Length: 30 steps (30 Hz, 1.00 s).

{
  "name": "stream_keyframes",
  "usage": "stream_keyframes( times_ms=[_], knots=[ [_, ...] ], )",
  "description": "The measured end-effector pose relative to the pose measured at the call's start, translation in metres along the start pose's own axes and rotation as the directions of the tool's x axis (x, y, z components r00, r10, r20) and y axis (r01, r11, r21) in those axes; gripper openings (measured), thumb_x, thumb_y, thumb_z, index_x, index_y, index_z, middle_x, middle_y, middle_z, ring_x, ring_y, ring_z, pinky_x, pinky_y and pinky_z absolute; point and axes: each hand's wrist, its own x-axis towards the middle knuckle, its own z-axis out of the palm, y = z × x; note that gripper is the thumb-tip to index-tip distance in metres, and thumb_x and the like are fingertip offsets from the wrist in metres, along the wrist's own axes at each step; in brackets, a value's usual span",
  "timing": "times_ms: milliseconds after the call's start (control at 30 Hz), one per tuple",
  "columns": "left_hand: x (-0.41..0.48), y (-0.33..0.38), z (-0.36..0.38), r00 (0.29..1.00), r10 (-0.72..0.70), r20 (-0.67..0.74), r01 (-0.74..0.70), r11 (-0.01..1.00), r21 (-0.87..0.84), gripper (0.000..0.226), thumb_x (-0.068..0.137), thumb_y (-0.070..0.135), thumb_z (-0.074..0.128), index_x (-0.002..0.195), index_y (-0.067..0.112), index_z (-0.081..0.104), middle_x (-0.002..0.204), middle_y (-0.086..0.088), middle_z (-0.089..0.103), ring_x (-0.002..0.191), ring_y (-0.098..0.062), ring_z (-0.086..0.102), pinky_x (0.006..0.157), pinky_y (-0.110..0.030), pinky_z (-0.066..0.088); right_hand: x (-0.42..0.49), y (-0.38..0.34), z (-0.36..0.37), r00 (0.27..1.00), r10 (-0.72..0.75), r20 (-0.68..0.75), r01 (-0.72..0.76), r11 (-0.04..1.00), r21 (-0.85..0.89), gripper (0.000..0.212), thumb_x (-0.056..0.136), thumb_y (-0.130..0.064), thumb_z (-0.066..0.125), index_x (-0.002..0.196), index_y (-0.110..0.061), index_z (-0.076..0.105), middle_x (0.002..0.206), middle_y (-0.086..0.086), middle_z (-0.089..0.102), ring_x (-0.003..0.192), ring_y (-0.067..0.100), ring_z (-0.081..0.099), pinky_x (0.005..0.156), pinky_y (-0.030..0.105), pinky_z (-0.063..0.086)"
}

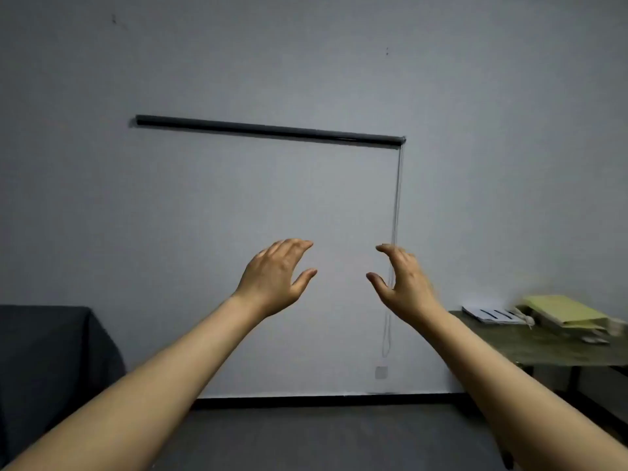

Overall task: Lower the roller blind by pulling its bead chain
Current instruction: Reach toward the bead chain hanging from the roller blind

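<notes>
- Dark cloth-covered furniture (44,351) stands at far left.
- Your left hand (275,277) is raised, fingers spread, holding nothing.
- Roller blind (268,129) sits fully rolled up on the wall.
- Your right hand (404,283) is open; the bead chain (397,198) hangs from the blind's right end, passing between thumb and fingers, ungripped.
- Table (543,348) with papers stands at right.

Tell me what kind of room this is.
Probably a plain office or workroom: a bare grey wall bearing a rolled-up roller blind, and a side table with papers and a yellow folder.
</notes>
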Motion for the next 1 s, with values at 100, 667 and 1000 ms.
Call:
stream_keyframes(
  times_ms=[100, 667, 1000],
  knots=[
    [0.009, 0.016, 0.029, 0.999, -0.028, 0.028, 0.029, 0.998, -0.050, 0.050, 0.091, 0.044, 0.046, 0.136, 0.023, 0.042, 0.139, 0.005, 0.050, 0.129, -0.014, 0.042, 0.101, -0.030, 0.036, -0.005, 0.032, -0.001, 0.996, 0.085, 0.018, -0.085, 0.996, -0.008, 0.051, 0.085, -0.035, 0.058, 0.131, -0.020, 0.041, 0.135, 0.000, 0.051, 0.129, 0.018, 0.039, 0.099, 0.036, 0.038],
    [0.160, 0.020, 0.241, 0.991, -0.028, 0.133, 0.055, 0.978, -0.199, 0.044, 0.091, 0.043, 0.044, 0.132, 0.027, 0.043, 0.139, 0.008, 0.048, 0.127, -0.014, 0.043, 0.095, -0.030, 0.036, 0.086, 0.225, 0.051, 0.956, 0.292, 0.025, -0.294, 0.953, 0.076, 0.046, 0.085, -0.029, 0.059, 0.127, -0.014, 0.047, 0.133, 0.005, 0.054, 0.121, 0.022, 0.050, 0.095, 0.033, 0.039],
    [0.302, 0.005, 0.360, 0.993, -0.006, 0.114, 0.039, 0.955, -0.294, 0.042, 0.092, 0.044, 0.044, 0.132, 0.029, 0.043, 0.137, 0.009, 0.050, 0.126, -0.012, 0.044, 0.089, -0.025, 0.033, 0.201, 0.346, 0.088, 0.945, 0.323, -0.050, -0.311, 0.935, 0.169, 0.039, 0.085, -0.030, 0.059, 0.122, -0.019, 0.051, 0.129, -0.003, 0.057, 0.114, 0.015, 0.053, 0.089, 0.027, 0.040]
  ],
)
